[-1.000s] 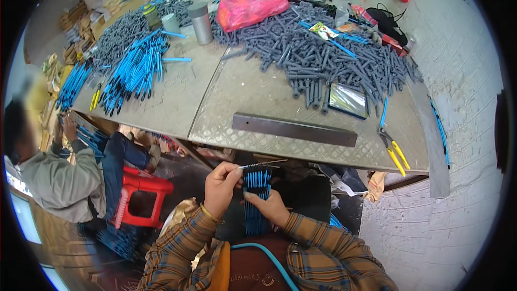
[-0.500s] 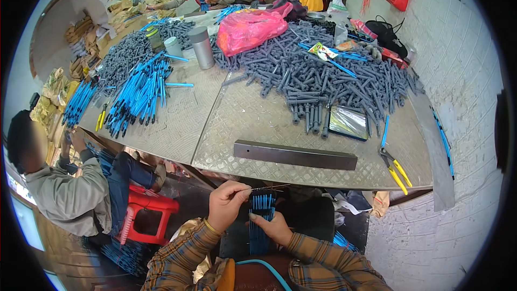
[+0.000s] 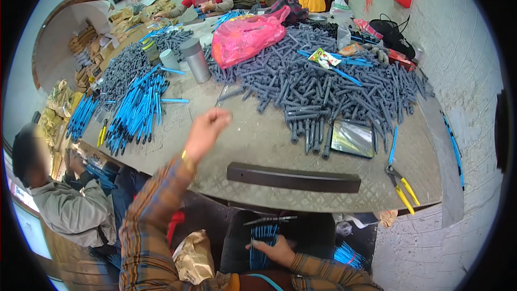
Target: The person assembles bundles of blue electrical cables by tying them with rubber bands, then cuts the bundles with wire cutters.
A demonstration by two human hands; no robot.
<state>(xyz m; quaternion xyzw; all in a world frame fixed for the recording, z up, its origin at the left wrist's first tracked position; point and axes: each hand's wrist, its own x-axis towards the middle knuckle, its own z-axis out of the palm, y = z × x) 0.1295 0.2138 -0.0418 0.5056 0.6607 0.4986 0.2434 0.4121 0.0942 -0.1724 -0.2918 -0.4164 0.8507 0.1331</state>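
My left hand is lifted over the near part of the metal table, fingers bunched together with nothing visible in them. It hovers between the heap of blue pens on the left and the big pile of grey pen barrels on the right, touching neither. My right hand stays low on my lap below the table edge, gripping a bundle of blue pens that stands on a dark cloth.
A dark flat bar lies along the near table edge. Yellow-handled pliers and a shiny packet sit to the right. Farther back are a metal cup and a pink bag. A person sits at my left; others work at the far end.
My left hand has let go of the bundle and risen up over the table. My right hand now holds the blue pens alone on my lap.
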